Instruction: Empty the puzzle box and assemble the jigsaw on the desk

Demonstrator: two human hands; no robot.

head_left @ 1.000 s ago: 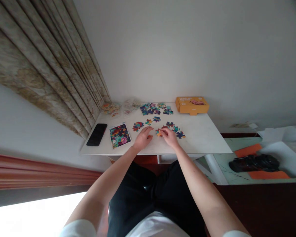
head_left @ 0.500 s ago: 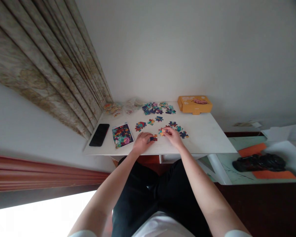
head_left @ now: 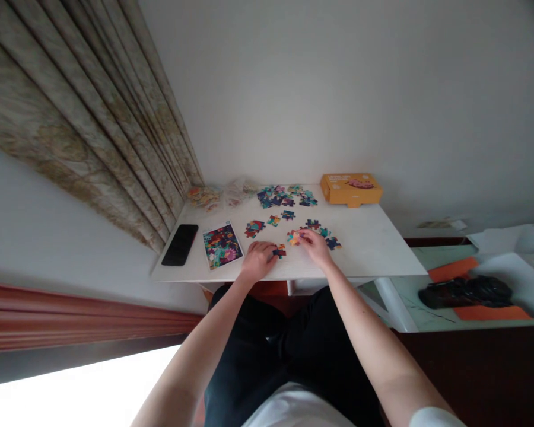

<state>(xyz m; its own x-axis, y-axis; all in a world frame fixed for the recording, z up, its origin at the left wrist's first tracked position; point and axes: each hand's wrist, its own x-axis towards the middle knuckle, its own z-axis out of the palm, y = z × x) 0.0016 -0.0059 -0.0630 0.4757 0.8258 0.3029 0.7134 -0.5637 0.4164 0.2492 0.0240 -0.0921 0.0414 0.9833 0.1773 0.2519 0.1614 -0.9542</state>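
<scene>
Two-handed work with single pieces at a white table (head_left: 369, 240). The right hand (head_left: 315, 246) pinches an orange puzzle piece (head_left: 294, 239); the left hand (head_left: 257, 260) touches a dark puzzle piece (head_left: 280, 252) (whether it grips cannot be told), left of the orange one and nearer the front edge. The step appears to be positioning pieces; the next move seemingly calls for careful turning and alignment.

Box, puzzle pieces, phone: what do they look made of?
Box: likely cardboard, matte print; flat faces, front tab. Puzzle pieces: probably printed cardboard; flat, knobbed outlines, finish unclear. Phone: likely glass face, smooth and black; body material unclear.
</scene>
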